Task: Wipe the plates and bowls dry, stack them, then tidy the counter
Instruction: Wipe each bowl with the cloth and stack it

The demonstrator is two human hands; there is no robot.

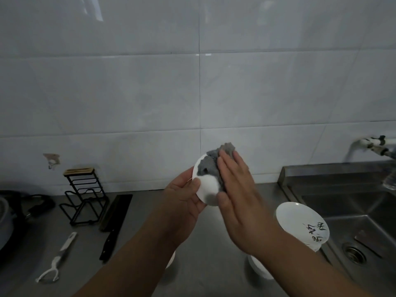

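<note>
We wipe a small white dish (206,189) held up above the steel surface (203,264).
Our left hand (184,198) grips the dish from the side, thumb curled over its face, tilting it towards us. Our right hand (235,189) lies flat with straight fingers, pressing a grey cloth (207,166) onto it. Below, a white plate with black brush marks (300,224) sits beside the sink (353,211); a cleaver (113,221), peeler (55,260) and black wire rack (83,196) are on the left.

grey tiled wall (128,93), steel counter (203,264), sink (353,211)
</note>
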